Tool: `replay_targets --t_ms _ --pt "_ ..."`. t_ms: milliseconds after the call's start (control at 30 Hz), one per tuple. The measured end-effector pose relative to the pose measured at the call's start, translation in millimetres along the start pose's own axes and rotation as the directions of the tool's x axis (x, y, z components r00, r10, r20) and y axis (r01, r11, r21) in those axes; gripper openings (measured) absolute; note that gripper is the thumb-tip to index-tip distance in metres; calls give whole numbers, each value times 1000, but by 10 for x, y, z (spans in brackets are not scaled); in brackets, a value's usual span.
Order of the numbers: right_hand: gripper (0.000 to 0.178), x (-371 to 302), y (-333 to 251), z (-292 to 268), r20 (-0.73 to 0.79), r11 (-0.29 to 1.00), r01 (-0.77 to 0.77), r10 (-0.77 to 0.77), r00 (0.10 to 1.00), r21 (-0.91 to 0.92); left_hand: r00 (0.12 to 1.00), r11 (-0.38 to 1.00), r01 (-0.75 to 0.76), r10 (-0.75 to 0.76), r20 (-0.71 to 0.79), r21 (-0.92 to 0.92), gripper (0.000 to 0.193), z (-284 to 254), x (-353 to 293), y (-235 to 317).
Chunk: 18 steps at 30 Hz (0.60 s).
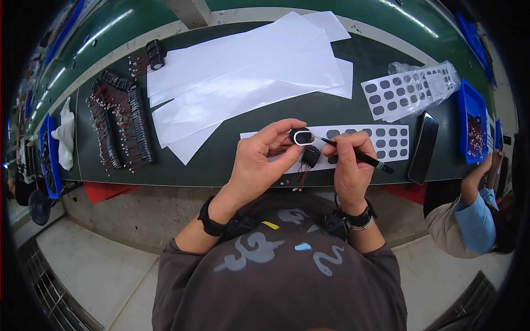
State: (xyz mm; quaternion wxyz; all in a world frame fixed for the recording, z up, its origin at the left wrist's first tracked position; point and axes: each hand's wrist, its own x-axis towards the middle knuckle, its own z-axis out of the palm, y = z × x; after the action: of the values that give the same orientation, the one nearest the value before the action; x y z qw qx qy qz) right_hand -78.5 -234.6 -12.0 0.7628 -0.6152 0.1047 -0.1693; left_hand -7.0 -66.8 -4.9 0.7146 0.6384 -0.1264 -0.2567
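Observation:
Between thumb and fingers, my left hand (254, 157) grips a small black oval part (301, 136) with a white ring around its face. My right hand (353, 168) is closed on black tweezers (380, 165), their tips at the right edge of the oval part. Below, a small stack of black parts (311, 158) with thin red and black wires sits on a white sheet of dark grey oval stickers (407, 144). My hands hide part of that sheet.
Rows of wired black parts (140, 127) lie at left, with a few more (155, 54) behind. Large white sheets (248, 71) cover the middle. More sticker sheets (381, 105), a phone (424, 148) and a blue tray (464, 105) are at right, near another person (477, 220).

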Motion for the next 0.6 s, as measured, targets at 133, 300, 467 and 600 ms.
replay_targets --t_ms 133,300,467,600 --pt "12 -9 4 16 -17 1000 3 -3 1000 14 1000 1000 -4 4 2 -6 33 5 12 -29" --pt "11 -1 26 17 -12 1000 6 -6 1000 7 1000 1000 -18 18 6 -12 32 -2 14 -50" --pt "11 -3 27 5 0 1000 8 -8 1000 -9 1000 1000 -11 11 12 -25 32 2 17 -49" --pt "10 -7 32 15 -15 1000 9 -9 1000 -15 1000 1000 -14 14 16 -27 32 -5 13 -52"
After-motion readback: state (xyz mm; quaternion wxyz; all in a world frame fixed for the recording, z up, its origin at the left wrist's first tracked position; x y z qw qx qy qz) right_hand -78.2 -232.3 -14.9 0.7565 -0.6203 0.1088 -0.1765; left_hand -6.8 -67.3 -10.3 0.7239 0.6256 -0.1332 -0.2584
